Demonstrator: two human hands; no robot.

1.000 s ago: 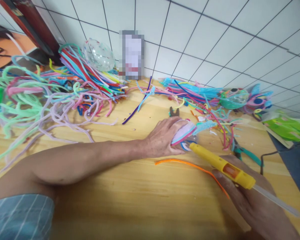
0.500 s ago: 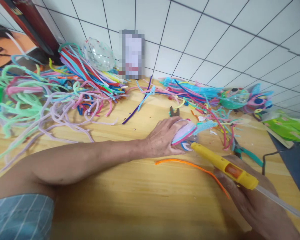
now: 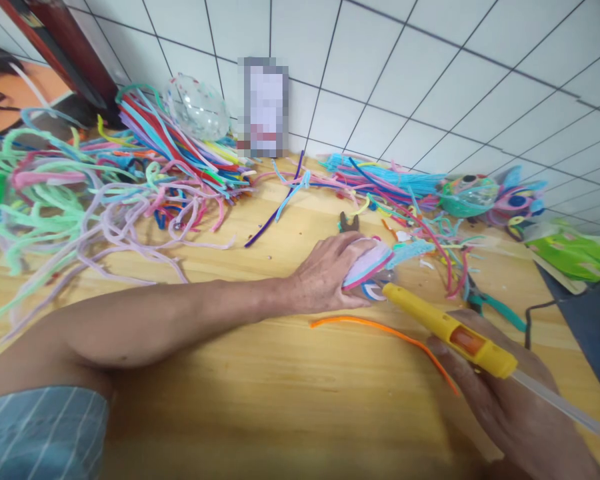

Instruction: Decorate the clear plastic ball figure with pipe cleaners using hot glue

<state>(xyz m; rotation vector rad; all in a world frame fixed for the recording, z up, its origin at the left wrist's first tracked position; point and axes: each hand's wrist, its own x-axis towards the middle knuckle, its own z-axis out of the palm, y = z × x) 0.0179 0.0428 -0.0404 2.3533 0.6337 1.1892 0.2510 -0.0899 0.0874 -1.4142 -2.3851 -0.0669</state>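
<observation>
My left hand (image 3: pixel 325 277) is closed around a pipe-cleaner craft piece (image 3: pixel 369 267) with lilac, pink and blue strips and a light blue tuft jutting to the right. Part of the piece is hidden by my fingers. In my right hand (image 3: pixel 500 393) is a yellow hot glue gun (image 3: pixel 445 327), a clear glue stick protruding from its rear. Its nozzle is right by the craft piece's lower right side; whether they touch I cannot tell. An orange pipe cleaner (image 3: pixel 370 323) lies on the wooden table (image 3: pixel 220 393) below, one end near my right thumb.
Loose pipe cleaners (image 3: pixel 105 207) are heaped at left, with a clear ball (image 3: pixel 197 107) behind. A phone-like blurred object (image 3: pixel 266 110) leans on the tiled wall. Finished-looking fish-like crafts (image 3: pixel 467 195), teal-handled pliers (image 3: pixel 503 312) and a green packet (image 3: pixel 575 253) sit at right.
Almost nothing differs. Both hands keep their hold, and the glue gun's nozzle has shifted very slightly against the craft piece.
</observation>
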